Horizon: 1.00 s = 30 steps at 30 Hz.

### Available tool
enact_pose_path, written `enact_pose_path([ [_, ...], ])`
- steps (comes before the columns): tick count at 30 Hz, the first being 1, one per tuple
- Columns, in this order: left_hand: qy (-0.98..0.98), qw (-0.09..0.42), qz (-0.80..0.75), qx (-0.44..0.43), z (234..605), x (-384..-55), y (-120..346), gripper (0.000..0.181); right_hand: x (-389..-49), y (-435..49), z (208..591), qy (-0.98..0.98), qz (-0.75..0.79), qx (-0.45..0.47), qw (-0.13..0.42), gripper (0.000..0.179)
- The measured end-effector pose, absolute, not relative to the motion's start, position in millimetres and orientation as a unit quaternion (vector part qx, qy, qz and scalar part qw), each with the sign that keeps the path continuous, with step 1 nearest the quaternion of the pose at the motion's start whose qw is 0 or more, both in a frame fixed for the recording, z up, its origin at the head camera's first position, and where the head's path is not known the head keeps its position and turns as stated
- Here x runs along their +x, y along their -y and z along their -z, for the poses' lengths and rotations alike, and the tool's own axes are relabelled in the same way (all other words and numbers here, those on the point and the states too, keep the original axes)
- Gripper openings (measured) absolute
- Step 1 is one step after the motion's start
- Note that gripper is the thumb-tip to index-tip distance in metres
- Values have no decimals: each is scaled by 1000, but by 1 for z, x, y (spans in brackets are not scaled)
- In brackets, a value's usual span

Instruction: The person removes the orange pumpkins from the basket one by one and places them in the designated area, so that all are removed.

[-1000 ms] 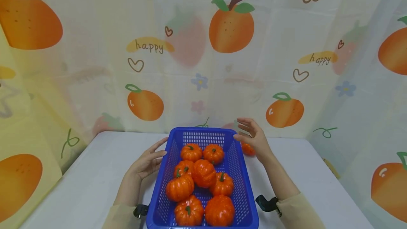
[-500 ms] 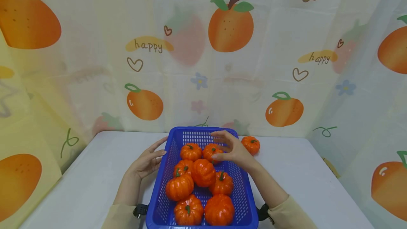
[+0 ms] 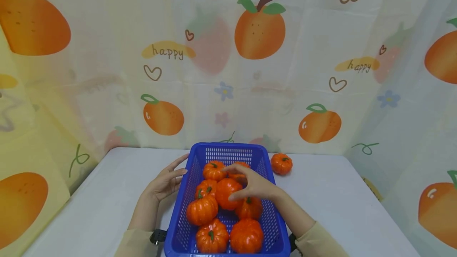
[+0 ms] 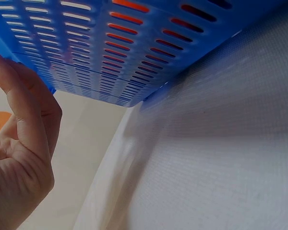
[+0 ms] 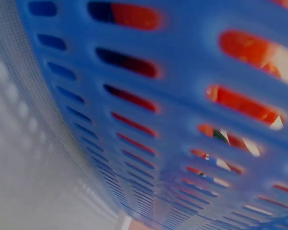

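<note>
A blue plastic basket (image 3: 277,225) with slotted walls holds several small orange pumpkins, such as one at the front right (image 3: 246,236). My right hand (image 3: 255,183) is inside the basket, over the middle pumpkin (image 3: 225,194). Its thumb and fingers are spread apart, with the thumb in front of that pumpkin and the fingers above it. Part of a pumpkin (image 3: 240,164) behind shows past the hand. At the basket's left side, my left hand (image 3: 166,181) has its fingertips against the wall near the rim. The left wrist view shows this hand (image 4: 24,129) beside the slotted wall (image 4: 105,52).
One more pumpkin (image 3: 281,164) sits on the white table (image 3: 328,193), right of the basket's far corner. Behind the table hangs a fruit-print curtain (image 3: 228,70). The basket wall (image 5: 173,96) fills much of the right wrist view.
My right hand has moved left from beside the pumpkin on the table, over the basket's right rim, and down to the middle pumpkin. The left hand and basket have stayed put.
</note>
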<state>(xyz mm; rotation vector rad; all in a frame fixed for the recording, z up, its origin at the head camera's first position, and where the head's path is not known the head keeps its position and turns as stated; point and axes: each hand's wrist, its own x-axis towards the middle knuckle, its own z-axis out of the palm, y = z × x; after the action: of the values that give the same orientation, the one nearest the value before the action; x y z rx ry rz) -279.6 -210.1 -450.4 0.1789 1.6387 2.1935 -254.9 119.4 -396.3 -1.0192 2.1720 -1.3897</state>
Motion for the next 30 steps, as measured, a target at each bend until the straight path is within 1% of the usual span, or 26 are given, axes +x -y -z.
enact_pose_path([
  [6, -588, 195, -782, 65, 451, -280, 210, 67, -254, -119, 401, -790, 462, -356, 191, 76],
  [11, -583, 195, -786, 68, 451, -280, 212, 67, -252, -116, 405, -823, 400, -369, 165, 82],
  [15, -582, 196, -786, 68, 452, -280, 212, 66, -251, -115, 406, -836, 376, -376, 138, 79],
  [24, -588, 195, -782, 64, 450, -279, 211, 67, -251, -115, 408, -844, 366, -376, 108, 71],
  [30, -590, 194, -781, 63, 451, -279, 210, 66, -251, -116, 409, -854, 357, -365, 100, 72],
])
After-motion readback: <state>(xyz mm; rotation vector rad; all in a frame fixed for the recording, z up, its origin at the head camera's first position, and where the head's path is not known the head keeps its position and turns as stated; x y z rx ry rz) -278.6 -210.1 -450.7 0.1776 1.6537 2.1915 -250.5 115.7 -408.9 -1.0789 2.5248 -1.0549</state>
